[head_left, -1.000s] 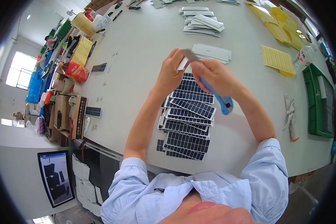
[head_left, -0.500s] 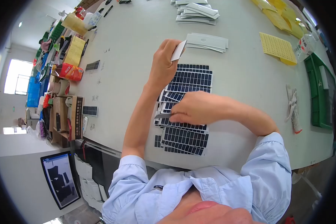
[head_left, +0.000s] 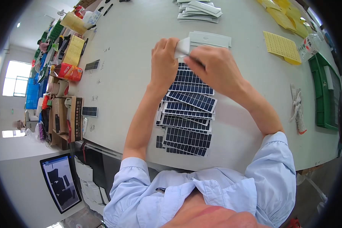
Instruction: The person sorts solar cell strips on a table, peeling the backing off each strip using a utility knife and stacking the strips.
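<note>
Lifted from the overlapping dark-celled panels, the right hand grips a blurred tool beside the white piece pinched in the left hand; the panels lie by the surface's near edge.

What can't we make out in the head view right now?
All in the head view:
- Dark tool in the right hand: motion blur, mostly hidden by the fingers; contact with the white piece unclear.
- White piece's far end: behind the left hand's fingers.
- Gridded panels: overlap hides the exact count.
- White strip pile: cut off by top edge.
- Table handwriting: too small to read.
</note>
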{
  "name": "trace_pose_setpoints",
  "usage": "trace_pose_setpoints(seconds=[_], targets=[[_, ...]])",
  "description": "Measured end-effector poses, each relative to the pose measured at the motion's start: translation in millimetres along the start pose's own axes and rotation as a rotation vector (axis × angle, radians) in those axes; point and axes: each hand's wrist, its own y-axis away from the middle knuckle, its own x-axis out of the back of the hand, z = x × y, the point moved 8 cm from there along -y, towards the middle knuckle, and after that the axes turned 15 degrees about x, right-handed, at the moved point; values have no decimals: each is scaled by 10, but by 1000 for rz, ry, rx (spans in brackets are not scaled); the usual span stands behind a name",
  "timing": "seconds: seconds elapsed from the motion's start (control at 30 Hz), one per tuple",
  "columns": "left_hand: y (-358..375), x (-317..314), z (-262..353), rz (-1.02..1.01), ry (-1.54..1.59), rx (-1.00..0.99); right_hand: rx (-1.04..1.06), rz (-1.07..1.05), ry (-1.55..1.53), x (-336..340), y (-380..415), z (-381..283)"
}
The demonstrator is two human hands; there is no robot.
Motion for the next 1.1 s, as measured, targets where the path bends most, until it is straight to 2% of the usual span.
trace_pose_setpoints(seconds=[0.03,0.07,0.1,0.17,0.27,0.4,0.43,0.5,0.53,0.63,0.7,0.77,0.87,0.9,0.93,1.0,1.1], targets=[[-28,-100,-124,-81,119,84,97,-33,-35,-34,21,-129],[-64,-83,-121,-72,177,74,138,-149,-69,-134,55,-250],[-71,-67,-129,-72,178,72,138,-149,-66,-136,72,-306],[-53,-203,-273,-309,373,297,110,-170,-81,-171,108,-358],[-47,-166,-109,-274,456,144,45,49,313,88,41,-163],[21,-144,78,-300,341,96,14,-42,510,-35,73,-17],[28,-130,88,-301,341,98,15,-6,480,-30,70,18],[60,-88,120,-314,313,67,-84,-112,675,36,101,328],[79,-91,89,-386,388,204,-182,-139,692,3,197,691],[75,-174,77,-566,849,328,-272,-53,518,105,252,975],[67,-175,34,-566,914,422,-277,-21,448,214,116,762],[71,-198,-28,-602,910,467,-223,75,260,246,33,596],[87,-258,-109,-577,810,450,-91,138,214,207,-12,355],[88,-280,-139,-550,730,438,-19,148,296,179,-14,264],[96,-311,-153,-553,734,433,9,139,327,159,-18,178],[75,-216,-99,-377,445,285,19,61,410,79,-11,35],[76,-176,-58,-318,354,221,-26,-48,411,-68,61,120]])
